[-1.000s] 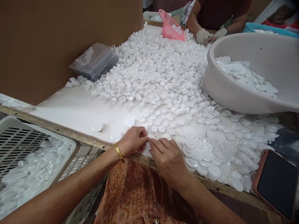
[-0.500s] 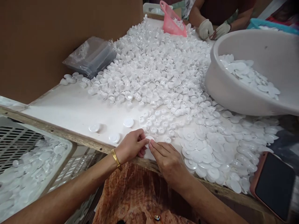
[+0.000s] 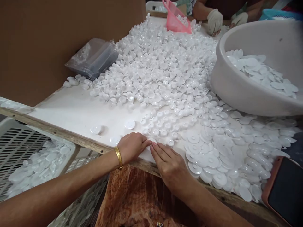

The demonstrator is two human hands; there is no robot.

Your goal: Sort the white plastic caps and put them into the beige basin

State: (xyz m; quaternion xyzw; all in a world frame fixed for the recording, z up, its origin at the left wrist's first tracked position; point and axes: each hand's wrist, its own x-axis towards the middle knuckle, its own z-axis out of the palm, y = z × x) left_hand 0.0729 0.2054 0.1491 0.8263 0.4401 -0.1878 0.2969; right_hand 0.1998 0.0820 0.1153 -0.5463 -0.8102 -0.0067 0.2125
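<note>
Near the table's front edge, my left hand (image 3: 133, 145) and my right hand (image 3: 169, 162) meet fingertip to fingertip. Both press on a small white plastic disc (image 3: 152, 140), mostly covered by the fingers. Just beyond it lies a cluster of small white cup-like pieces (image 3: 163, 124). To the right of my right hand, flat white discs (image 3: 203, 157) with raised centres overlap in a heap. Left of my left hand sit a few round white pieces, one of them (image 3: 130, 124) close behind the hand and another (image 3: 96, 129) farther left.
A big pile of white cups (image 3: 161, 66) covers the table's middle. At right stand a large tub (image 3: 239, 91) of discs and a phone (image 3: 285, 189). A pink scoop (image 3: 175, 20), a plastic-wrapped pack (image 3: 93, 58) and a crate (image 3: 68, 151) surround. A co-worker's gloved hand (image 3: 215, 20) is opposite.
My left fingers have drawn in flatter against the disc, while both hands stay in nearly the same place. The co-worker's gloved hands have shifted apart. The view has turned slightly.
</note>
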